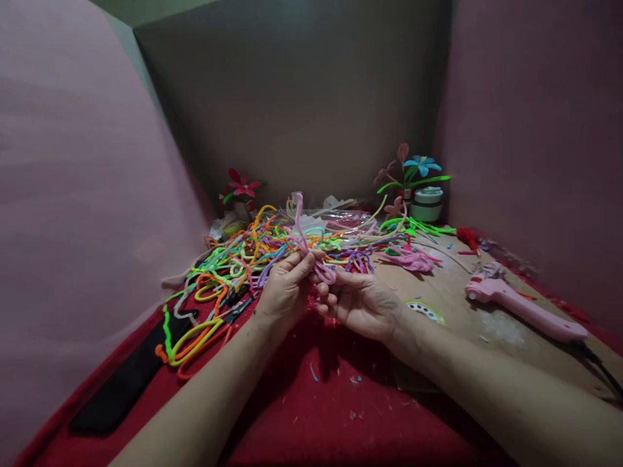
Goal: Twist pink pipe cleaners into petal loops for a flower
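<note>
A pink pipe cleaner [300,220] is bent into loops, one end standing up above my fingers. My left hand [288,285] pinches it between thumb and fingers. My right hand [363,301] meets it from the other side, thumb and forefinger closed at the looped lower part. Both hands are raised over the front of a tangled heap of coloured pipe cleaners [243,253]. Scissors with orange handles [214,344] lie left of my left hand, partly under yellow and orange strands. A roll of tape [424,311] lies behind my right wrist.
A pink hot glue gun [525,308] rests on a cardboard sheet [452,350] at the right, its cord trailing off. A black flat object [121,383] lies at left on the red cloth [311,421]. Pipe-cleaner flowers, blue [422,164] and red [244,187], stand near the back wall.
</note>
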A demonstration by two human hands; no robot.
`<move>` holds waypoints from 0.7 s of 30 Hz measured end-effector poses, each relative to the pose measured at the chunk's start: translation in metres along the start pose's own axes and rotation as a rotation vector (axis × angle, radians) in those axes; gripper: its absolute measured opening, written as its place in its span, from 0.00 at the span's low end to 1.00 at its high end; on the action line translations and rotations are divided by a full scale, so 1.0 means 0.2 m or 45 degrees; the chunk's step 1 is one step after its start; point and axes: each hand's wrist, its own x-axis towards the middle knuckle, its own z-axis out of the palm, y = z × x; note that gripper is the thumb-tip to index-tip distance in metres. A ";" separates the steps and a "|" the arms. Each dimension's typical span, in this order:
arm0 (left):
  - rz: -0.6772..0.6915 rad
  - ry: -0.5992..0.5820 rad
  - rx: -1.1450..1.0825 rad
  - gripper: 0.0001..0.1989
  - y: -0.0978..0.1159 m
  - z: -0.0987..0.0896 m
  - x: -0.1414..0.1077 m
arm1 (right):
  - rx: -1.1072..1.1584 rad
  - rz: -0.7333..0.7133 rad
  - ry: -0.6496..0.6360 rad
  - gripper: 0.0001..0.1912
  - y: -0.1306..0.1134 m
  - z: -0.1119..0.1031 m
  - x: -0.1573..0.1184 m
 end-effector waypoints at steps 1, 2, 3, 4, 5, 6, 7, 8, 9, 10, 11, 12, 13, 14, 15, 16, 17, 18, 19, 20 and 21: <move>0.003 0.015 -0.027 0.12 0.01 0.00 0.00 | 0.024 -0.006 0.022 0.13 0.00 0.00 0.00; -0.003 0.026 -0.045 0.12 0.01 0.00 0.00 | 0.038 -0.021 0.040 0.13 0.01 0.01 0.00; -0.015 0.034 -0.052 0.12 0.02 0.00 0.00 | 0.043 -0.039 0.048 0.13 0.01 0.02 -0.01; -0.026 0.040 -0.052 0.12 0.02 -0.01 -0.01 | 0.037 -0.056 0.046 0.12 0.02 0.02 -0.01; -0.036 0.046 -0.045 0.12 0.01 -0.01 -0.01 | 0.025 -0.068 0.036 0.11 0.02 0.03 -0.01; -0.042 0.047 -0.035 0.12 0.01 -0.01 -0.01 | 0.010 -0.078 0.023 0.10 0.02 0.03 -0.01; -0.043 0.042 -0.025 0.11 0.01 -0.01 -0.01 | -0.004 -0.085 0.007 0.08 0.03 0.03 -0.01; -0.037 0.036 -0.017 0.11 0.00 -0.01 -0.01 | -0.019 -0.092 -0.008 0.07 0.03 0.03 0.00; -0.027 0.032 -0.011 0.11 0.00 -0.01 -0.01 | -0.034 -0.100 -0.017 0.06 0.03 0.02 0.00; -0.019 0.027 -0.006 0.11 -0.01 -0.01 -0.01 | -0.051 -0.108 -0.017 0.05 0.03 0.02 0.00; -0.015 0.025 0.001 0.11 -0.01 -0.01 -0.01 | -0.072 -0.115 -0.010 0.04 0.04 0.02 0.00; -0.013 0.021 0.008 0.11 -0.02 -0.02 -0.01 | -0.098 -0.114 0.001 0.04 0.04 0.01 0.00; -0.011 0.018 0.016 0.11 -0.02 -0.02 -0.01 | -0.124 -0.109 0.016 0.03 0.04 0.01 0.00; -0.006 0.015 0.023 0.11 -0.02 -0.03 -0.01 | -0.149 -0.106 0.034 0.03 0.04 0.01 0.00; 0.002 0.009 0.029 0.11 -0.02 -0.03 -0.01 | -0.170 -0.102 0.052 0.03 0.04 0.02 0.00; 0.013 -0.002 0.035 0.11 -0.03 -0.03 -0.01 | -0.191 -0.101 0.070 0.03 0.04 0.02 0.00; 0.023 -0.017 0.042 0.11 -0.03 -0.04 -0.01 | -0.213 -0.104 0.087 0.04 0.04 0.03 -0.01; 0.033 -0.030 0.052 0.10 -0.03 -0.04 -0.01 | -0.238 -0.111 0.101 0.04 0.04 0.03 -0.01; 0.041 -0.035 0.063 0.10 -0.03 -0.04 -0.01 | -0.266 -0.121 0.114 0.04 0.04 0.04 -0.01; 0.044 -0.034 0.071 0.10 -0.03 -0.04 -0.01 | -0.296 -0.126 0.126 0.05 0.04 0.04 -0.01; 0.043 -0.027 0.075 0.09 -0.04 -0.04 -0.01 | -0.324 -0.128 0.140 0.05 0.04 0.05 -0.01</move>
